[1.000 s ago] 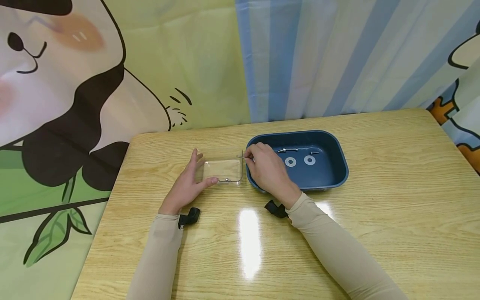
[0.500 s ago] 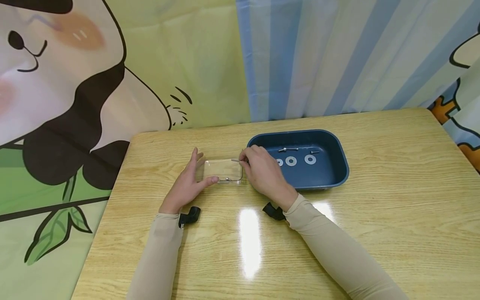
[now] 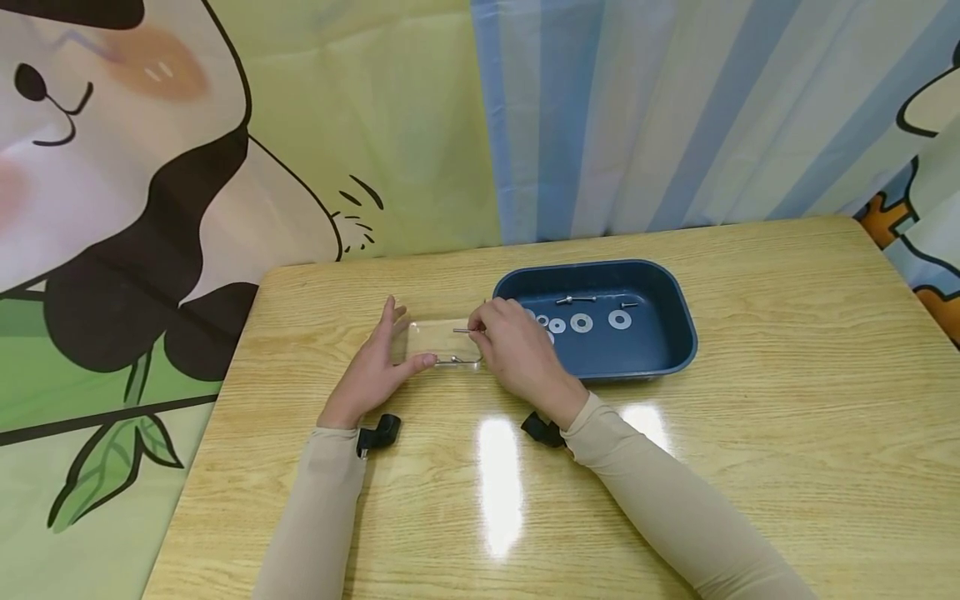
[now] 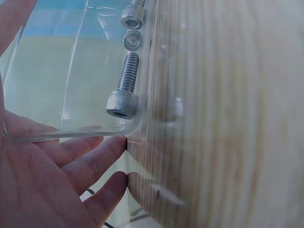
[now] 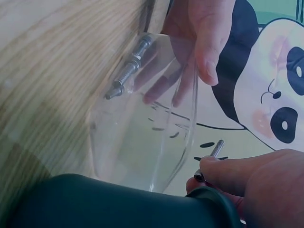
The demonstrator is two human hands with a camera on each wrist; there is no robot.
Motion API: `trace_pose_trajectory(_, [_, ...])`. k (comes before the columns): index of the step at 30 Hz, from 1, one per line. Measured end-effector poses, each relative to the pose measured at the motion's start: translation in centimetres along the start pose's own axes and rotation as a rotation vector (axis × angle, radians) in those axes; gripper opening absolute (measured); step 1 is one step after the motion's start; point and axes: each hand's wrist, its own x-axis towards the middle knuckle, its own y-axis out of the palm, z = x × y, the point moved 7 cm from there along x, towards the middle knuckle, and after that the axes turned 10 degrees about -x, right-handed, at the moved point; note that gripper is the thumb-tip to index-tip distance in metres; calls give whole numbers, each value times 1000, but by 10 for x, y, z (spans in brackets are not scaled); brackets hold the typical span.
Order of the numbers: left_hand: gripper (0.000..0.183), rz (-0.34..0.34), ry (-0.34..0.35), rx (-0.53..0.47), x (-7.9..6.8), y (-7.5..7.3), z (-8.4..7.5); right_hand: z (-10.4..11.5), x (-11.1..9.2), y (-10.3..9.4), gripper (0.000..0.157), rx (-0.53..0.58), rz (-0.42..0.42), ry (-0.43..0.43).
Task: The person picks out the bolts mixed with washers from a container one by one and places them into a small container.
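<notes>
My right hand (image 3: pixel 517 346) pinches a small metal screw (image 3: pixel 463 331) between thumb and fingers, its threaded end pointing left over the clear plastic box (image 3: pixel 442 323). In the right wrist view, the held screw (image 5: pixel 217 148) shows just above the tray's rim. My left hand (image 3: pixel 375 371) lies around the box's left end, fingers straight and spread, thumb stretched along the near side. Through the clear wall in the left wrist view, several socket head screws lie in a row, one bolt (image 4: pixel 124 88) nearest the fingers (image 4: pixel 97 161).
Right of the box stands a dark blue tray (image 3: pixel 686 333). In it lie several flat washers (image 3: pixel 581 322), a long bolt (image 3: pixel 576 299) and a short screw (image 3: pixel 628 305). The wooden table (image 3: pixel 787 375) meets a printed curtain (image 3: pixel 390 167) at its back edge.
My right hand has moved left and slightly nearer with the screw, from the tray's left rim to over the box. More washers show in the tray. The left hand has stayed put.
</notes>
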Motion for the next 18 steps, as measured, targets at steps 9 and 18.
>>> trace_pose_trajectory(9, [113,1,0,3,-1,0,2,3,-1,5,5,-34,16,-7])
trace_pose_trajectory(18, [112,0,0,3,0,0,2,4,-1,7,4,-60,21,-30])
